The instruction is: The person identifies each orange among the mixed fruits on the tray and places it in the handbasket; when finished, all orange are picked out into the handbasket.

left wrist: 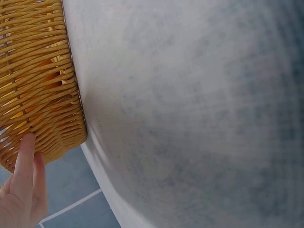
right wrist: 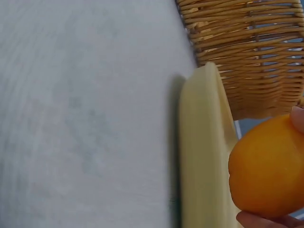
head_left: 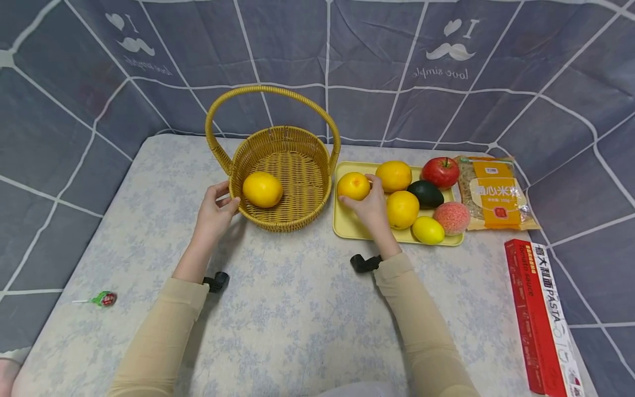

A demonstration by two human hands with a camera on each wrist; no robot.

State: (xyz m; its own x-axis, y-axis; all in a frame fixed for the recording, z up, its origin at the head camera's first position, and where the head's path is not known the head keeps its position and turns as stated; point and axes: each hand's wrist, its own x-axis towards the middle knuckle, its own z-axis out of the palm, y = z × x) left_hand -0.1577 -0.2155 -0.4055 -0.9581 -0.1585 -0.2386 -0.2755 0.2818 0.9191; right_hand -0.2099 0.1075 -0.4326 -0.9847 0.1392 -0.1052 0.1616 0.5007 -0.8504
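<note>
Right hand [head_left: 369, 207] with its grip closed around an orange fruit [head_left: 353, 186] at the tray's [head_left: 346, 225] left end, fruit cut off in the right wrist view, left hand [head_left: 213, 214] touching the woven basket [head_left: 308, 190], thumb outside the left wrist view, whether it pinches unclear, yellow fruit [head_left: 262, 189] inside the basket.

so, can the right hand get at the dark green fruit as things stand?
Probably not: the right hand already holds one orange fruit, and a second one sits in between. The dark green fruit looks uncovered from above, though.
</note>
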